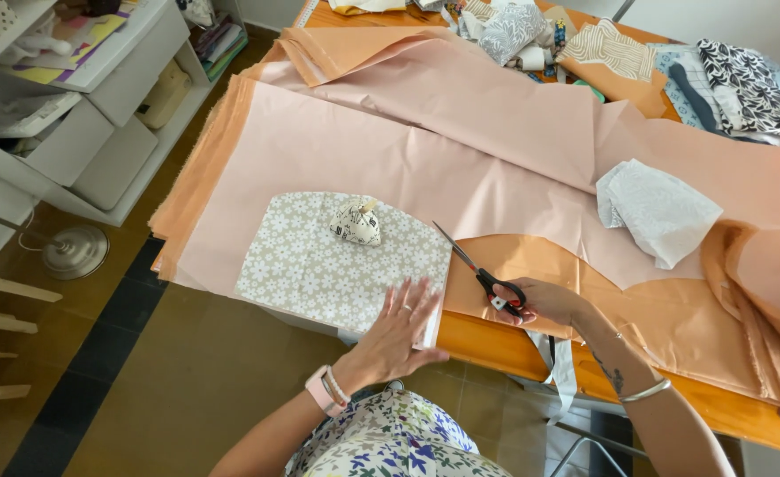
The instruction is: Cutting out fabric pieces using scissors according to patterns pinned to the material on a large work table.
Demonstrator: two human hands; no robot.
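A large sheet of pale pink fabric (390, 150) is spread over the orange table (496, 344). On it lies a beige piece with white flowers (319, 261), weighted by a small patterned pouch-shaped weight (355, 223). My left hand (397, 334) presses flat on the near right corner of the flowered piece, fingers spread. My right hand (540, 303) grips black-handled scissors (483, 274), whose blades point up-left along the right edge of the flowered piece, into the pink fabric.
A crumpled white patterned cloth (659, 210) lies on the pink fabric at right. Folded printed fabrics (743, 84) pile at the table's far end. White shelves (81, 106) with boxes stand at left, beside a lamp base (75, 251) on the floor.
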